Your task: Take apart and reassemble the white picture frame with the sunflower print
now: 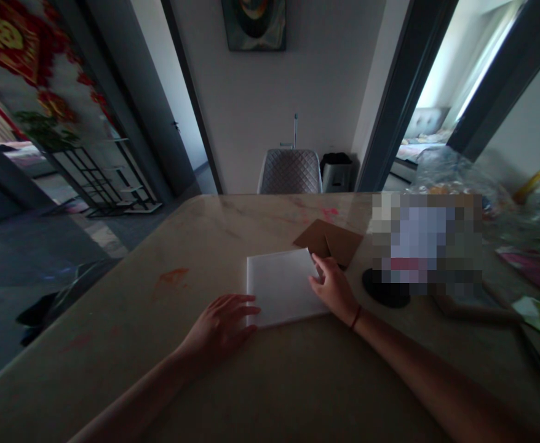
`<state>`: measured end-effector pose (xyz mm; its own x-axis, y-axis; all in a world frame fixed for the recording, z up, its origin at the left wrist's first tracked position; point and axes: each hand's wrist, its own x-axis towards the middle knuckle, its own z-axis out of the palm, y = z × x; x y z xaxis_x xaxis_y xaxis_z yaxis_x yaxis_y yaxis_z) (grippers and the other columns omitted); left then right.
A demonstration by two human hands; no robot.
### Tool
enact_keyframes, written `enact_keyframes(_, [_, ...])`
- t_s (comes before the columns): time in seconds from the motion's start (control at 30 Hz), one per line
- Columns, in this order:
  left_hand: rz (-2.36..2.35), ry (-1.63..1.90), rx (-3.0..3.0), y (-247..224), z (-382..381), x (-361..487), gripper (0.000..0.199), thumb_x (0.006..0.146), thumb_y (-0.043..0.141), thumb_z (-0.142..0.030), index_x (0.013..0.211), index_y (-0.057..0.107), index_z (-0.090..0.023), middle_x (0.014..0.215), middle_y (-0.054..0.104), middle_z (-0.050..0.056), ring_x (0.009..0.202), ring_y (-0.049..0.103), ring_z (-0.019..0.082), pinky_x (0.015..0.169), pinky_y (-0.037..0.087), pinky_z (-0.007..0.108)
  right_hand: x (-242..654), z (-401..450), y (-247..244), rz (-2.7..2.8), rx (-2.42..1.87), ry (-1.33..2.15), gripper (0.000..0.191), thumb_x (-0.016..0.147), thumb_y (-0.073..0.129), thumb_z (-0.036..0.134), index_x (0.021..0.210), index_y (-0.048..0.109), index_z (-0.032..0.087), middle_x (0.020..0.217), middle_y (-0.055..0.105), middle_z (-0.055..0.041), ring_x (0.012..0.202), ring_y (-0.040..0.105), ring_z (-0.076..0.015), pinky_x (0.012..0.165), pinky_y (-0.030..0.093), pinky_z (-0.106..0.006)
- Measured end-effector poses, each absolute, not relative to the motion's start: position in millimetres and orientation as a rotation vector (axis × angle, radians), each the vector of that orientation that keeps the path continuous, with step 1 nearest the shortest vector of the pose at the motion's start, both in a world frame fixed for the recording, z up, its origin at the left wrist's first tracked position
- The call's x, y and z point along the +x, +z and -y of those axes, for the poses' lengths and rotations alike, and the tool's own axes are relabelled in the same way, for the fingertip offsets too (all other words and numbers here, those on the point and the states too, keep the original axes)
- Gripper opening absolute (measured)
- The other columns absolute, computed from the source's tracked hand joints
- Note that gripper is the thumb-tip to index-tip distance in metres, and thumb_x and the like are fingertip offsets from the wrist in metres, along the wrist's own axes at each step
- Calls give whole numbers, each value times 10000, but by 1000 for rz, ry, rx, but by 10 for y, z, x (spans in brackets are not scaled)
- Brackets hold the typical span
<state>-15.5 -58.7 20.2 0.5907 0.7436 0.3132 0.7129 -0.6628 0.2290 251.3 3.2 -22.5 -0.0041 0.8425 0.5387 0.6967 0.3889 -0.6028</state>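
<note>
A flat white rectangular sheet or stack of paper (281,289) lies on the table (196,237). My left hand (221,323) rests at its left edge, fingers spread, the fingertips over the paper's border. At the right edge is my right hand (333,289), its thumb and index finger apart and touching the paper's side and upper right corner; its other fingers are partly hidden. Just behind the paper lies a brown envelope-like piece (318,235) with a dark line on it.
A black round base (387,292) stands right of my right hand, near a pixelated area. Clear plastic wrapping (454,172) and a dark flat frame (480,307) are farther right. A quilted chair (291,172) stands behind the far edge, beside a bin (337,175).
</note>
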Motion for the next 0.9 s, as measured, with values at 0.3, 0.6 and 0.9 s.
enact_keyframes(0.3, [-1271,590,2716,233,600,-136,219,802,523,-334,998,605,-278,1119,618,28,992,582,198,853,462,413,2552,-19,-146,1928,-1396,181,218,777,472,187,886,661,186,955,585,-73,841,577,-167,755,472,-289])
enact_keyframes(0.6, [-1292,569,2724,228,610,-134,222,812,513,-329,1011,589,-266,1129,610,38,1002,575,198,851,462,417,2796,-159,-158,1776,-1687,-316,313,725,543,198,1027,580,128,1194,502,-166,1158,400,-305,947,302,-466])
enact_keyframes(0.9, [-1278,546,2748,209,614,-158,288,775,555,-382,1032,587,-256,1232,549,66,1155,476,251,937,398,470,2890,-244,-272,1775,-1863,-238,382,804,490,322,1144,524,150,1057,602,-151,977,532,-268,859,350,-423])
